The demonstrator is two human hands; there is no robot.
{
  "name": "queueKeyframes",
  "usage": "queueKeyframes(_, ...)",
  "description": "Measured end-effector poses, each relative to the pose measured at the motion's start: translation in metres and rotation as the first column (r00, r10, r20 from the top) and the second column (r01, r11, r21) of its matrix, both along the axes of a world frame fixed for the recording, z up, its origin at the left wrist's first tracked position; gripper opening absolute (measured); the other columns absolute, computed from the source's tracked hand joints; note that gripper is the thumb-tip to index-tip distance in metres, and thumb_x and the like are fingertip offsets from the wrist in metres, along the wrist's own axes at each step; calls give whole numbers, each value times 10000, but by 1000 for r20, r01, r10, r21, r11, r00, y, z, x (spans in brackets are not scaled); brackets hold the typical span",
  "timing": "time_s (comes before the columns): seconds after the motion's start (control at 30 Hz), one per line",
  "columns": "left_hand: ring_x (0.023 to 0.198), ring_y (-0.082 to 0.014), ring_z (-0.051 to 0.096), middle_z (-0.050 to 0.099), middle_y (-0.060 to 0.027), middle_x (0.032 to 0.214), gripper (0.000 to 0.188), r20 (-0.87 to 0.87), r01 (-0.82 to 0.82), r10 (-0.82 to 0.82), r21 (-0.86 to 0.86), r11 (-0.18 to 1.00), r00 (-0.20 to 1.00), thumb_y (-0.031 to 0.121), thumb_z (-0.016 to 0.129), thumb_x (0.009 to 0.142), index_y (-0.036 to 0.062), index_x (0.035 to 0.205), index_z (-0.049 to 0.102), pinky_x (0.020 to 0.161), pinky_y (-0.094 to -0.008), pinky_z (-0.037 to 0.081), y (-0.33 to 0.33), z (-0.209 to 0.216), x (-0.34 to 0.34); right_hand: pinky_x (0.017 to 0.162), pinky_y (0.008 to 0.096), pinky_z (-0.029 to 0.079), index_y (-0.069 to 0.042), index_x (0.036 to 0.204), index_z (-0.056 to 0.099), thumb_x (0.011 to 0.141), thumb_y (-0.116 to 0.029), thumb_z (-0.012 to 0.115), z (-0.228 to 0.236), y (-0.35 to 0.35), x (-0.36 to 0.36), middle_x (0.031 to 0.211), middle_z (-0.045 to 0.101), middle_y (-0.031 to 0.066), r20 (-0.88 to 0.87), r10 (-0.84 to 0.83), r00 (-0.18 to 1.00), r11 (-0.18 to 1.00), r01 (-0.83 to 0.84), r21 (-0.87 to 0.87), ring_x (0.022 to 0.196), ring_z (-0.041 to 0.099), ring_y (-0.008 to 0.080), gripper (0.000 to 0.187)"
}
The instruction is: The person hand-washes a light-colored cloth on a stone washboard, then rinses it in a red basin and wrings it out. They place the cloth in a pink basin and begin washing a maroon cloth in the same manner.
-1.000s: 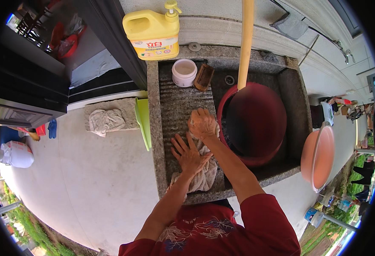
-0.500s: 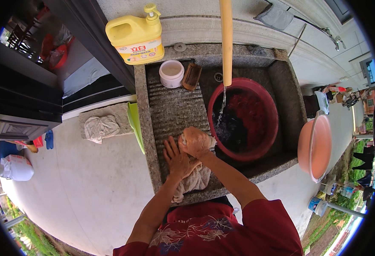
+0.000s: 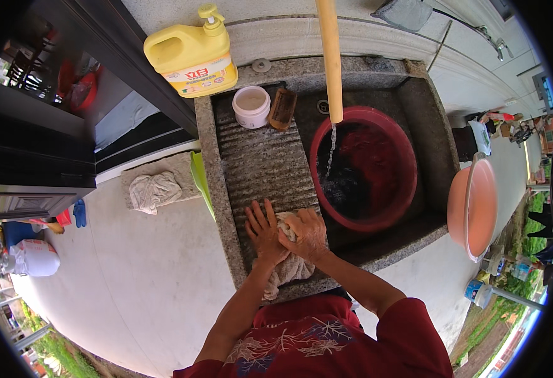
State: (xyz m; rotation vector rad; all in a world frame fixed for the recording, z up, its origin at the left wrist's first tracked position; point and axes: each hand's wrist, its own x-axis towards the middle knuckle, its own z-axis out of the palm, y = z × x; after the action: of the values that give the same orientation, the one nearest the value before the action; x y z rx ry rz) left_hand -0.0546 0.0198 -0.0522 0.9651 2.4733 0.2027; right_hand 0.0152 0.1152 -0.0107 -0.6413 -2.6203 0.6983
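Observation:
A wet, light-coloured cloth (image 3: pixel 290 271) lies bunched on the near part of a ridged stone washboard (image 3: pixel 257 167). My left hand (image 3: pixel 267 238) rests flat with its fingers stretched over the ridges, its palm pressing by the cloth. Just to its right, my right hand (image 3: pixel 306 235) is closed around a fold of the same cloth, which shows between the two hands. To the right in the stone basin stands a red tub (image 3: pixel 405 142) of water with dark and red fabric in it. Water runs into it from a yellowish tube (image 3: pixel 330 63).
At the board's far end stand a pinkish jar (image 3: pixel 252 116) and a brown scrubbing brush (image 3: pixel 283 108). A yellow pump jug (image 3: pixel 191 57) sits by the far left corner. An orange-pink basin (image 3: pixel 474 205) leans at the right edge. Another cloth (image 3: pixel 155 191) lies left on a stone slab.
My right hand has come nearer and turned, still gripping the cloth; its end no longer sticks out toward the tub. My left hand stays flat beside it. The view has shifted slightly.

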Motion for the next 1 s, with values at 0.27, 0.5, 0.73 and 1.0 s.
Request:
queueKeyframes(0.27, 1400, -373, -128, -145, -212, 1514, 1223, 25, -36, 34, 81, 996, 999, 704, 613, 696, 13, 1466, -39, 1060, -525, 66, -4, -6, 5, 451, 379, 468, -78, 593, 557, 734, -272, 652, -29, 16, -53, 549, 567, 112, 232, 1, 973, 1000, -7, 25, 543, 584, 239, 258)
queueKeyframes(0.5, 1395, -361, -158, -149, -212, 1511, 1304, -1, -42, 42, -120, 992, 999, 753, 630, 632, 13, 1462, -50, 1067, -533, 42, -1, -31, -2, 472, 384, 471, -61, 615, 621, 772, -261, 637, -36, 16, -86, 582, 609, 131, 509, -19, 861, 997, 55, -56, 575, 603, 237, 255)
queueKeyframes(0.73, 1187, -218, 466, 333, -115, 1394, 1041, 648, -593, -46, 720, 360, 760, 149, 856, 639, 76, 1428, 181, 893, -345, 474, 33, 57, -10, 771, 363, 444, -64, 909, 610, 826, -408, 607, 44, 53, -73, 861, 608, 168, 60, 151, 987, 751, -75, -656, 839, 594, 242, 354)
queueKeyframes(1.0, 901, -138, 617, 640, -35, 996, 291, 777, -778, -235, 618, 114, 583, 15, 712, 762, 62, 1034, 620, 793, -278, 503, 30, 204, -18, 945, 353, 372, -126, 1350, 392, 777, -322, 673, 122, 82, 1, 1169, 482, 85, -517, 16, 856, 287, -499, -818, 1108, 426, 200, 668)
